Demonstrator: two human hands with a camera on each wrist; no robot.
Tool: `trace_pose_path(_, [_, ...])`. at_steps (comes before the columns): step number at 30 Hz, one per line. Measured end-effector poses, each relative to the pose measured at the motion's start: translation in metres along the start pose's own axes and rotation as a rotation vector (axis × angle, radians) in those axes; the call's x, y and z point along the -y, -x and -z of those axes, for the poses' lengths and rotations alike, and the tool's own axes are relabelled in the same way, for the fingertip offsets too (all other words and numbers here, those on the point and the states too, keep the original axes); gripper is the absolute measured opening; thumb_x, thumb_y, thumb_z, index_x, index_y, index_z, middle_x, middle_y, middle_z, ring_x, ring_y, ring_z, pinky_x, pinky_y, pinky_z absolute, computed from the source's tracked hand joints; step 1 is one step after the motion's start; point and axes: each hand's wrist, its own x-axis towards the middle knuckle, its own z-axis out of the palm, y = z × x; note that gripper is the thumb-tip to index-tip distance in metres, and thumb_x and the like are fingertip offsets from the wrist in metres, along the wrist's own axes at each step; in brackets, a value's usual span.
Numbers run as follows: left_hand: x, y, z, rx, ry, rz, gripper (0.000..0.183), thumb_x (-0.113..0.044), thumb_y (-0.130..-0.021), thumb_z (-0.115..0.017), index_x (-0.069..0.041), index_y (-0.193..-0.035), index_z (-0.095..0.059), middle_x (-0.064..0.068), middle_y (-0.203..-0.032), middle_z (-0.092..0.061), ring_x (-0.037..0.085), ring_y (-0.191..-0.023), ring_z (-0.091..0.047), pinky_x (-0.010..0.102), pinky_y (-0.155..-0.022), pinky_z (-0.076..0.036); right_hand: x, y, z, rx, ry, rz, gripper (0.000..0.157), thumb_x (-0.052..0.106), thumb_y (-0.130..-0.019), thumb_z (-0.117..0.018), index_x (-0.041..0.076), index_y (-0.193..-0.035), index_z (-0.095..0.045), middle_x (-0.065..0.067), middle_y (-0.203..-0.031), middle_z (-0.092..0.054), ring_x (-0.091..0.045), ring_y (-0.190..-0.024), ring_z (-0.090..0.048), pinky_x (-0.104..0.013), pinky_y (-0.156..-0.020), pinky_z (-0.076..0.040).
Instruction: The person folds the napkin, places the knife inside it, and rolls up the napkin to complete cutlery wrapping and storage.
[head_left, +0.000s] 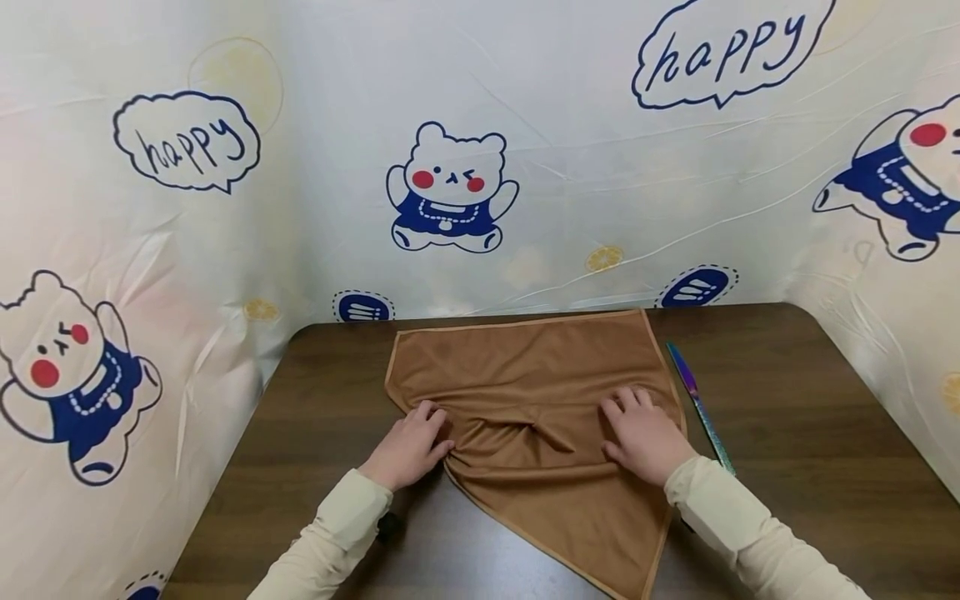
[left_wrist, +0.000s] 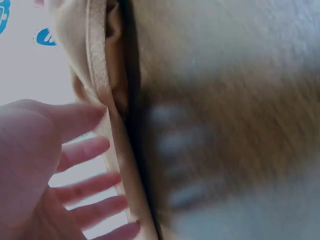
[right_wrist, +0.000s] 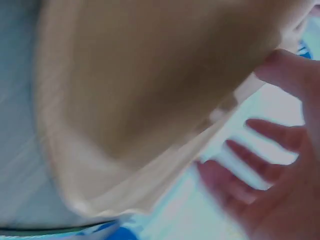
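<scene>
A brown cloth with a lighter stitched border lies on the table, wrinkled across its middle, with one corner toward the near edge. At its left edge is my left hand, fingertips on the border. The left wrist view has the fingers of this hand spread and nearly straight along the cloth's hem. My right hand rests on the cloth near its right side, fingers spread. In the right wrist view, the fingers of that hand are loosely bent and apart beside the blurred cloth.
Just right of the cloth lies a slim knife with a shiny blue, purple and teal finish. The dark wooden table has rounded far corners. A white curtain printed with bears and "happy" bubbles hangs around the table.
</scene>
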Motion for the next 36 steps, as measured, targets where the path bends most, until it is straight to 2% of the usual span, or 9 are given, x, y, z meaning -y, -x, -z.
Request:
trace_pose_path(3, [0.001,0.0,0.004,-0.028,-0.017,-0.126,0.012,-0.016,-0.083,-0.061,-0.014,-0.095,-0.059,0.002,-0.098,-0.053,0.016,-0.084,-0.055,0.036,-0.071,-0.047,0.023,-0.001,0.003,-0.04,-0.032,0.215,0.035,0.03,-0.075,-0.068,0.011,-0.104,-0.059,-0.003,-0.1,-0.051,-0.02,-0.091,-0.048,-0.037,-0.077,-0.044])
trace_pose_path(6, [0.003,-0.001,0.005,-0.04,-0.059,-0.23,0.012,-0.009,-0.08,-0.062,-0.016,-0.09,-0.062,-0.003,-0.09,-0.055,0.012,-0.079,-0.057,0.031,-0.069,-0.048,0.044,0.001,0.005,0.028,-0.073,0.41,0.03,0.035,-0.079,-0.064,0.017,-0.102,-0.059,0.005,-0.094,-0.05,-0.011,-0.084,-0.047,-0.03,-0.074,-0.043])
trace_pose_path(10, [0.003,-0.001,0.005,-0.042,-0.136,-0.297,0.015,-0.007,-0.077,-0.063,-0.018,-0.088,-0.063,-0.004,-0.087,-0.055,0.013,-0.079,-0.057,0.032,-0.067,-0.048,0.061,0.007,0.003,0.107,-0.019,0.525,0.036,0.042,-0.078,-0.065,0.019,-0.104,-0.057,0.007,-0.088,-0.05,-0.009,-0.078,-0.049,-0.027,-0.069,-0.043])
trace_pose_path(16, [0.005,0.0,0.005,-0.063,-0.2,-0.293,0.016,-0.007,-0.073,-0.066,-0.018,-0.085,-0.064,-0.004,-0.085,-0.058,0.013,-0.081,-0.058,0.036,-0.071,-0.046,0.067,0.011,-0.001,0.09,0.039,0.534,0.03,0.029,-0.073,-0.072,0.02,-0.096,-0.056,0.008,-0.081,-0.05,-0.01,-0.075,-0.051,-0.027,-0.068,-0.044])
trace_pose_path(19, [0.007,-0.001,0.004,-0.11,-0.216,-0.283,0.013,-0.008,-0.075,-0.065,-0.019,-0.081,-0.064,-0.006,-0.082,-0.06,0.013,-0.081,-0.058,0.035,-0.071,-0.045,0.067,0.011,-0.001,0.043,0.027,0.537,0.017,0.016,-0.077,-0.067,0.019,-0.09,-0.056,0.008,-0.077,-0.05,-0.009,-0.071,-0.052,-0.026,-0.065,-0.045])
trace_pose_path(22, [0.008,-0.002,0.003,-0.16,-0.229,-0.268,0.011,-0.01,-0.077,-0.065,-0.021,-0.079,-0.062,-0.008,-0.08,-0.06,0.014,-0.082,-0.058,0.035,-0.07,-0.044,0.066,0.012,0.0,0.04,0.003,0.546,0.012,0.009,-0.081,-0.06,0.02,-0.085,-0.057,0.009,-0.075,-0.049,-0.007,-0.069,-0.051,-0.024,-0.062,-0.044])
trace_pose_path(28, [0.014,-0.004,0.006,-0.195,-0.23,-0.214,0.012,-0.006,-0.079,-0.06,-0.018,-0.081,-0.058,-0.005,-0.084,-0.062,0.017,-0.085,-0.056,0.037,-0.074,-0.042,0.06,0.016,0.006,0.186,-0.069,0.515,0.016,0.008,-0.078,-0.058,0.023,-0.081,-0.057,0.012,-0.074,-0.046,-0.005,-0.069,-0.048,-0.023,-0.061,-0.043])
trace_pose_path(32, [0.021,-0.005,0.01,-0.173,-0.234,-0.157,0.015,-0.004,-0.08,-0.058,-0.018,-0.083,-0.059,-0.003,-0.089,-0.059,0.019,-0.092,-0.053,0.04,-0.08,-0.041,0.056,0.017,0.009,0.253,-0.077,0.499,0.017,0.008,-0.076,-0.059,0.025,-0.072,-0.056,0.013,-0.071,-0.044,-0.004,-0.067,-0.045,-0.022,-0.062,-0.041])
trace_pose_path(36, [0.026,-0.004,0.013,-0.143,-0.216,-0.091,0.019,-0.002,-0.079,-0.057,-0.02,-0.085,-0.058,-0.001,-0.092,-0.052,0.021,-0.098,-0.049,0.042,-0.081,-0.039,0.053,0.017,0.014,0.289,-0.094,0.472,0.026,0.001,-0.072,-0.055,0.024,-0.061,-0.051,0.013,-0.066,-0.041,-0.003,-0.059,-0.04,-0.022,-0.055,-0.037])
